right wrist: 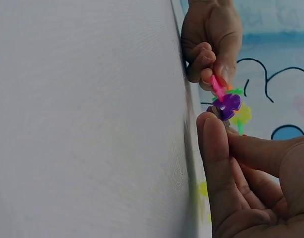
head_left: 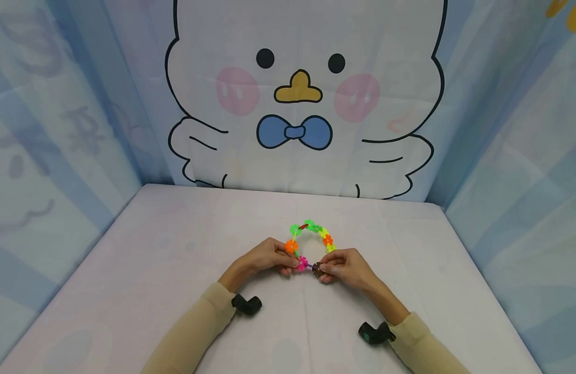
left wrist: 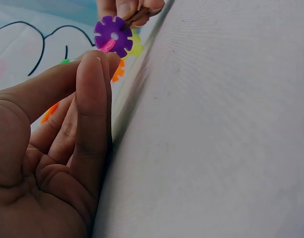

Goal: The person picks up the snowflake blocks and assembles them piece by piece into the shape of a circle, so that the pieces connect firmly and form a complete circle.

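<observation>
A loop of slotted plastic discs in green, yellow, orange and other colours arches above the table between both hands in the head view. My left hand pinches a pink notched disc between thumb and fingers. Opposite it, my right hand pinches a brown notched disc. Between these two sits a purple disc, joined to the pink one in the left wrist view. In the right wrist view, the purple disc meets the brown piece, partly hidden by my right fingertips.
A pale cloth covers the table. Behind it hangs a curtain with a cartoon bird, and blue patterned curtains close in the sides. Black wrist cameras are worn at both sleeve cuffs.
</observation>
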`<state>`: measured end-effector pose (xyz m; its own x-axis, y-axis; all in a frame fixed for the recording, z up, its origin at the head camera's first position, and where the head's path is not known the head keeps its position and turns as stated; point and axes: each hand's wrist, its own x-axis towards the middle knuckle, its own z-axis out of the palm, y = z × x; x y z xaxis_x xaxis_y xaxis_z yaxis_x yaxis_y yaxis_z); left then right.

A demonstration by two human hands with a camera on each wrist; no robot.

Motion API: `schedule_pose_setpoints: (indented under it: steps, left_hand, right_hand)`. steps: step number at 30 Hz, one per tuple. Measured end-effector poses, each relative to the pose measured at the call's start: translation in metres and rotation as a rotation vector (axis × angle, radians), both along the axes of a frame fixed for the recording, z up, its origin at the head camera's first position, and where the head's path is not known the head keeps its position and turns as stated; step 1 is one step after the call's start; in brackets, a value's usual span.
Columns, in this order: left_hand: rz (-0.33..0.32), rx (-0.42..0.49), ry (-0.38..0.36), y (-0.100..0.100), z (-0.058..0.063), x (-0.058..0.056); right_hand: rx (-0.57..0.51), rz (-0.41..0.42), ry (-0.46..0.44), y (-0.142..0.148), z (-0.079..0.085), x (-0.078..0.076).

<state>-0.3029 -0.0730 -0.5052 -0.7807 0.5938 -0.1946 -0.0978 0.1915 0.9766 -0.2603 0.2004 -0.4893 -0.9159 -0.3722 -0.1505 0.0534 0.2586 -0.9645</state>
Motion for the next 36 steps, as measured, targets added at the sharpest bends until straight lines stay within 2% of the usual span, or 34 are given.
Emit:
schedule_pose_setpoints:
  steps: [8, 13, 21, 26, 31, 33, 36]
  left_hand:
    - [0.028, 0.040, -0.054, 0.003, 0.001, 0.000]
    - [0.035, 0.043, -0.074, 0.005, 0.002, 0.001]
    - [0.054, 0.048, -0.110, 0.008, 0.003, 0.002]
    - [0.057, 0.068, -0.127, 0.008, 0.005, 0.003]
    - [0.044, 0.084, -0.119, 0.008, 0.004, 0.002]
    - [0.040, 0.091, -0.115, 0.008, 0.003, 0.002]
    - [0.038, 0.097, -0.117, 0.007, 0.003, 0.002]
  right_hand:
    - [-0.005, -0.048, 0.061, -0.003, 0.005, -0.002]
    - [-0.021, -0.084, 0.100, -0.015, 0.009, -0.002]
    - [-0.040, -0.147, 0.142, -0.036, 0.008, -0.003]
    - [-0.030, -0.141, 0.153, -0.042, 0.009, -0.002]
    - [-0.016, -0.104, 0.158, -0.033, 0.012, -0.004]
    - [-0.020, -0.132, 0.165, -0.028, 0.014, -0.006]
    - [0.024, -0.241, 0.176, -0.019, 0.015, -0.010]
